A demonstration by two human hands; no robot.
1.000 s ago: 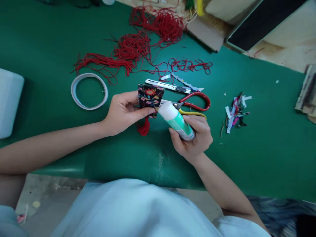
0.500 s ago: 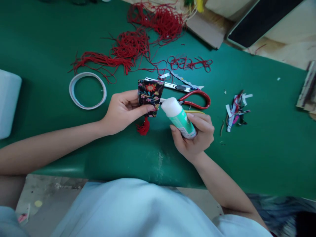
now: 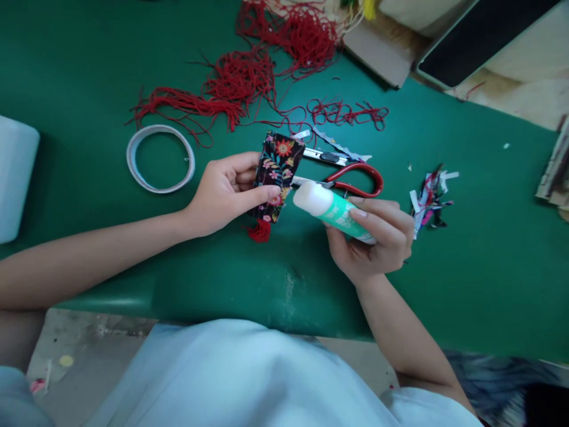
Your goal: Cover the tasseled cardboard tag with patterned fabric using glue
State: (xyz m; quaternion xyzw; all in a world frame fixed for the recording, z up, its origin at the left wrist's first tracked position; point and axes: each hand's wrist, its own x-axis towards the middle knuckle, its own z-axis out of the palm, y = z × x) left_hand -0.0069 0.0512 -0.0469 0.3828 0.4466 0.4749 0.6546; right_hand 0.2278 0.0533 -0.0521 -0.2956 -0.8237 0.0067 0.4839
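Black floral fabric piece [image 3: 283,163] up over the green worktop [image 3: 489,267], red tassel [image 3: 260,231] at its lower edge, left hand [image 3: 222,193] pinching it between thumb and fingers! Right hand [image 3: 380,240], fingers wrapped round a green-and-white tube [image 3: 338,212]; scissors [image 3: 379,181] and utility knife [image 3: 329,157] lie beyond.

Over the green bench [image 3: 240,276], the left hand's grip [image 3: 222,193] holds a black floral piece [image 3: 276,161] with a red tassel [image 3: 260,231], the right hand's grip [image 3: 380,240] a white-and-green tube [image 3: 335,212] just beside it.

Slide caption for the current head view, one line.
Left hand holds a black floral piece with a red tassel; right hand grips a white-and-green tube over a green table.
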